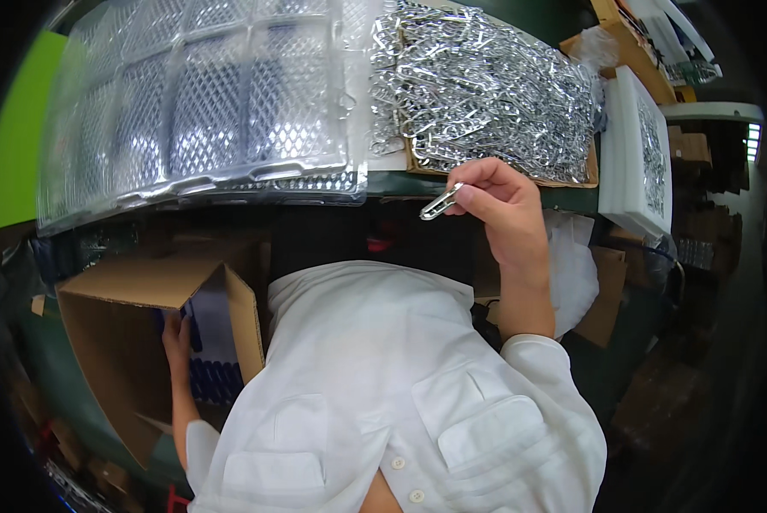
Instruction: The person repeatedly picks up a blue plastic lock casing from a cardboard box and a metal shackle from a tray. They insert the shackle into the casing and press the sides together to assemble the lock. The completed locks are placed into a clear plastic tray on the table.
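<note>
My right hand (505, 203) is raised at the near edge of the workbench. Between thumb and fingers it pinches a small shiny silver metal piece (440, 203), long and narrow with a slot along it. Just behind it lies a big heap of similar metal pieces (499, 94) in a shallow cardboard tray (563, 179). Low on the left, my left hand (176, 340) reaches into an open cardboard box (135, 286). Its fingers are bent against dark blue things, and what they grip is partly hidden. More blue pieces (216, 380) stand in a row deeper in that box.
Stacked clear plastic trays (212, 111) with compartments cover the bench's left side. A white foam block (636, 154) holding metal pieces stands at the right. Below it hangs a translucent plastic bag (571, 274). A bright green panel (15, 137) borders the far left.
</note>
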{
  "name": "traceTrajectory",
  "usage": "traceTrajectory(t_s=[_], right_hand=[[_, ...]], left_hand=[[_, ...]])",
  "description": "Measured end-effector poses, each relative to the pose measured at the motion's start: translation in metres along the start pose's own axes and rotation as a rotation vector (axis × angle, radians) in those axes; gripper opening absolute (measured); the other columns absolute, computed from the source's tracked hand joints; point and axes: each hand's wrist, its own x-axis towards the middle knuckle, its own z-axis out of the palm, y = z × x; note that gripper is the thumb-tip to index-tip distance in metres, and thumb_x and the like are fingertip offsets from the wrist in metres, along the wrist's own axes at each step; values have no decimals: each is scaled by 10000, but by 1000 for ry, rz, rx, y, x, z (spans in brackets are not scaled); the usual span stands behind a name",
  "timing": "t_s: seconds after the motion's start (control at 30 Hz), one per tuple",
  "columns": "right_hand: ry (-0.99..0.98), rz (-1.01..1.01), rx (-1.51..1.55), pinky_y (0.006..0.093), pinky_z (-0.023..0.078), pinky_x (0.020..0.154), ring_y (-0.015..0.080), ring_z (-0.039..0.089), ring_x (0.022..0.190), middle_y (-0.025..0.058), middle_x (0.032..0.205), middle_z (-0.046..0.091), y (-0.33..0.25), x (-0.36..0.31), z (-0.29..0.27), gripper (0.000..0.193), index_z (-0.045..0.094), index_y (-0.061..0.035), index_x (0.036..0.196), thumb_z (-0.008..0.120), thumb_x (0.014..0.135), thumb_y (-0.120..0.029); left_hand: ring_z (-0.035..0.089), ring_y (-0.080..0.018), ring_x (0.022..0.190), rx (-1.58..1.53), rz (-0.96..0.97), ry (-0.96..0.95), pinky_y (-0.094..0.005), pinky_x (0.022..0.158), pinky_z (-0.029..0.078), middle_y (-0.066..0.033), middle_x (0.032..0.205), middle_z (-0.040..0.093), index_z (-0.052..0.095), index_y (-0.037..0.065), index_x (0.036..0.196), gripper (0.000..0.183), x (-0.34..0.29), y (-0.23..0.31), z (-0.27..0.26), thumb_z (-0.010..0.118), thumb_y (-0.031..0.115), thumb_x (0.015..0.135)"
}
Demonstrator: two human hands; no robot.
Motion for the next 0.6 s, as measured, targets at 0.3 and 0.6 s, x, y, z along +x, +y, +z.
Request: traceTrajectory(t_s=[0.3,0.6], right_hand=[[57,-125,-52,277,594,833,138,715,908,99,1026,742,5,-22,-4,155,712,45,1066,750,916,60],[11,-448,-211,354,506,1000,213,636,1170,157,1272,661,-35,-46,27,165,732,14,972,772,836,98]], left_hand=[[533,-111,613,-1159,-191,273,-254,554,528,-45,841,541,540,-23,1400,398,-67,247,-62,478,252,1118],[652,-176,704,-1168,38,-716,-298,659,550,-116,960,638,442,-25,1510,451,14,448,-9,470,217,1130]])
